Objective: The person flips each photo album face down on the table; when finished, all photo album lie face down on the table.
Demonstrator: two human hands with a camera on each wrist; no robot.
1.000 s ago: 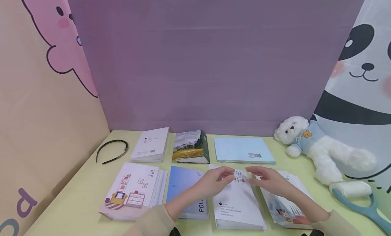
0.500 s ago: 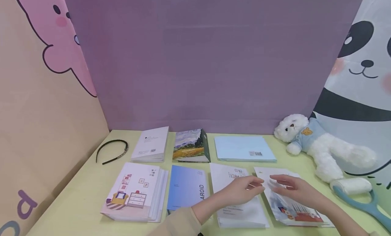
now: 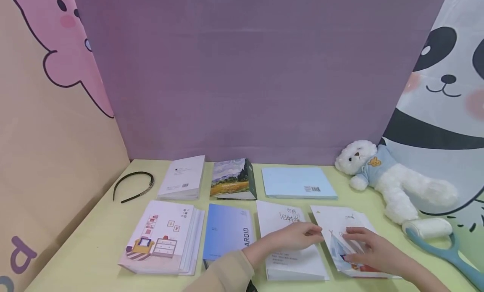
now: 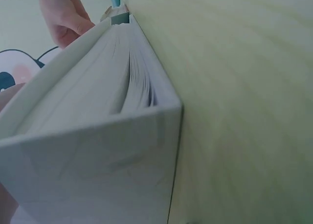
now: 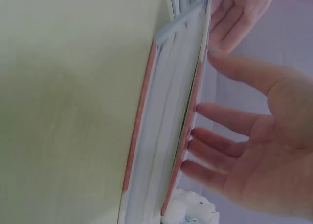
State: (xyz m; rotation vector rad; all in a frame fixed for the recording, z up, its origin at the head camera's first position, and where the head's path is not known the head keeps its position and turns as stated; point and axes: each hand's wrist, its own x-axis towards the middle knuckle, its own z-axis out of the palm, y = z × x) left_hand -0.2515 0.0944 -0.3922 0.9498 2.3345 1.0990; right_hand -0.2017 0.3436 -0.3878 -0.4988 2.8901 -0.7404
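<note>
1. Over the front row's right-hand end, the right hand spreads its fingers, their tips touching the cover of a white album with a blue tent drawing and a red strip; the album lies on the pale yellow-green table, partly hidden by that hand.
2. Just left of it, the left hand is above a white album with black lettering, fingers relaxed and slightly bent, holding nothing; whether it touches the cover, I cannot tell.
3. The left forearm, in a beige sleeve, blocks part of the lettered album and the lower corner of a blue gradient album.
4. Further left lies a thick pinkish-white album with drawn furniture.
5. Behind, from left: a black headband, a plain white album, an album with a painted landscape cover and a light-blue album.
6. At far right, a white plush bear in a blue shirt lies beside a white roll on a blue handle.
7. A purple backdrop closes the rear.
</note>
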